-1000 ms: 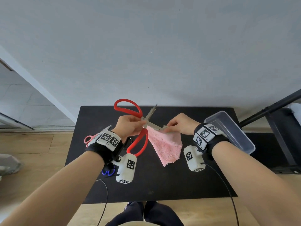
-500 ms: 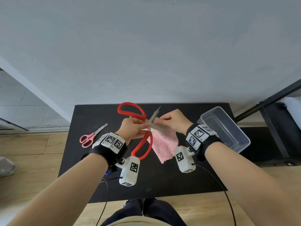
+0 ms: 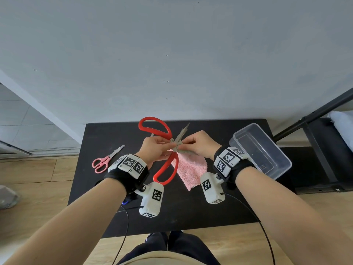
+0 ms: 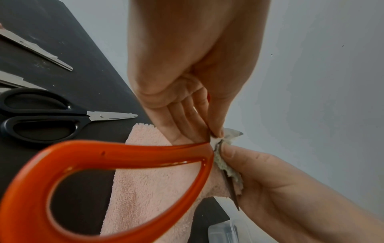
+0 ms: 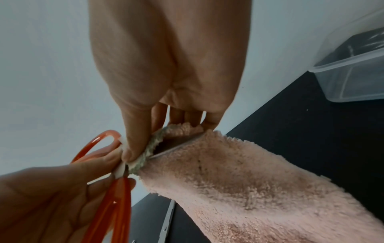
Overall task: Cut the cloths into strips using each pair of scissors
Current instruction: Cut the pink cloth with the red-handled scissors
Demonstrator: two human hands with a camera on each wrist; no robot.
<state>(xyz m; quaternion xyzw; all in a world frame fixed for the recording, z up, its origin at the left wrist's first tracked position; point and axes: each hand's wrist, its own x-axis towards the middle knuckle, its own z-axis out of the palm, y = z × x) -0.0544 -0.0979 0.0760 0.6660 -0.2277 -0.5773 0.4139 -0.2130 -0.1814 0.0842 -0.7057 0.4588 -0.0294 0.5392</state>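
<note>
Large red-handled scissors (image 3: 175, 163) are held above the black table (image 3: 191, 213) with their blades spread apart. My left hand (image 3: 168, 146) grips them near the pivot, fingers curled round the handle necks (image 4: 124, 149). My right hand (image 3: 183, 145) pinches the top edge of a pink terry cloth (image 3: 191, 171) right at the pivot, against the lower blade. In the right wrist view the cloth (image 5: 249, 180) drapes over that blade and hangs down toward the table, its greyish hem under my thumb (image 5: 130, 148). The blade tips are partly hidden by my right hand.
Small pink scissors (image 3: 107, 159) lie at the table's left. Black-handled scissors (image 4: 47, 118) lie under my left wrist, and a blue handle (image 3: 125, 202) peeks out there. An empty clear plastic tub (image 3: 263, 150) stands at the right. A grey wall is just behind.
My right hand has slid left along the blade to the pivot, bringing the cloth's edge deep between the blades. Both hands now meet; the scissors stay spread.
</note>
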